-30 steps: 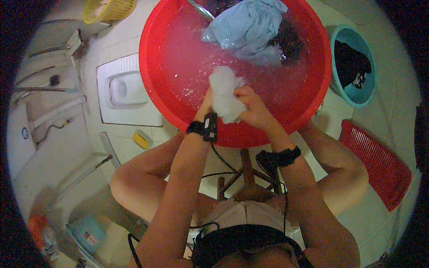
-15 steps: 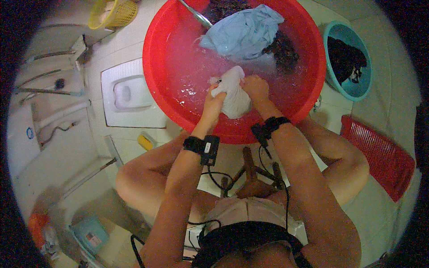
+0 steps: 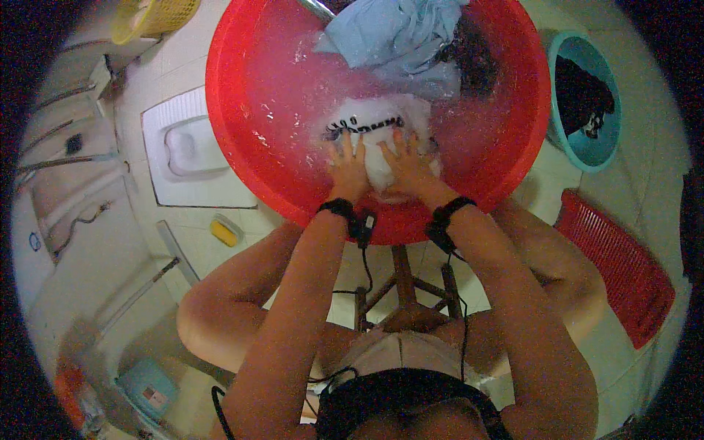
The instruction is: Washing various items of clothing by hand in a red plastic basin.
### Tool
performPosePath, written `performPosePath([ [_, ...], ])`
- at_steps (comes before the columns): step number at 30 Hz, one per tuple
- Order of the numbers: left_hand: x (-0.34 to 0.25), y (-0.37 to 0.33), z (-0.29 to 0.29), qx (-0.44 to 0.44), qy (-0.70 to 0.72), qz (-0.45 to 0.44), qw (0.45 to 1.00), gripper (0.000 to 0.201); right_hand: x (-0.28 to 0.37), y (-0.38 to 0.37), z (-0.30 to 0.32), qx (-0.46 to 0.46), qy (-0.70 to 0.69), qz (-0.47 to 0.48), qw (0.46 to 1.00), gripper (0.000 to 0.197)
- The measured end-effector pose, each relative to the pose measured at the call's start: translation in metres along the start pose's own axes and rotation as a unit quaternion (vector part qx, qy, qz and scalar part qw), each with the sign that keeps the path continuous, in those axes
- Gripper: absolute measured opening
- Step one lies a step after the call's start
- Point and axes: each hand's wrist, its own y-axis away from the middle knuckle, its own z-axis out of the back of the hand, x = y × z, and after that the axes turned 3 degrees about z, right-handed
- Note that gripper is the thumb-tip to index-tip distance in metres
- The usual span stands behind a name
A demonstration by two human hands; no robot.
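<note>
A white garment (image 3: 385, 111) with dark print lies spread in the cloudy water of a large red basin (image 3: 229, 117). My left hand (image 3: 348, 172) rests flat on its near left part, fingers apart. Beside it, my right hand (image 3: 412, 170) presses on the near right part with its fingers spread. Both hands are open, and neither grips the cloth. Beyond the garment, a light blue cloth (image 3: 396, 33) is bunched in the water. Dark fabric (image 3: 477, 59) floats to its right, partly hidden.
Right of the basin stands a turquoise tub (image 3: 616, 110) holding dark clothes; a red washboard (image 3: 616, 268) lies nearer. At left are a squat toilet (image 3: 194, 191) and a yellow brush or sponge (image 3: 224, 232). A yellow basket (image 3: 154, 18) is at far left. A wooden stool (image 3: 400, 286) stands between my legs.
The white garment, bunched and held up between both hands before, now lies spread in the water with its print showing. My hands have let go and flattened onto it. The view has shifted slightly.
</note>
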Motion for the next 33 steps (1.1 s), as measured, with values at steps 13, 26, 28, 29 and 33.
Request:
performPosePath([
  [13,-0.034,-0.025,0.060,0.272,0.487,0.086,0.825,0.038,-0.047,-0.024,0.024,0.045,-0.456,-0.194,0.867,0.036],
  [26,0.016,0.022,0.098,0.245,0.877,0.213,0.353,0.048,0.096,0.036,0.136,-0.314,-0.243,0.059,0.916,0.040],
  [28,-0.018,0.017,0.099,0.219,0.865,0.201,0.404,0.046,0.080,-0.004,0.059,-0.321,-0.147,-0.110,0.929,0.036],
  [29,-0.024,0.018,0.103,0.198,0.854,0.195,0.439,0.046,0.077,-0.018,0.035,-0.313,-0.067,-0.257,0.912,0.032],
  [33,-0.014,0.027,0.113,0.125,0.800,0.177,0.559,0.044,0.056,0.004,0.115,-0.311,-0.233,-0.023,0.921,0.025],
])
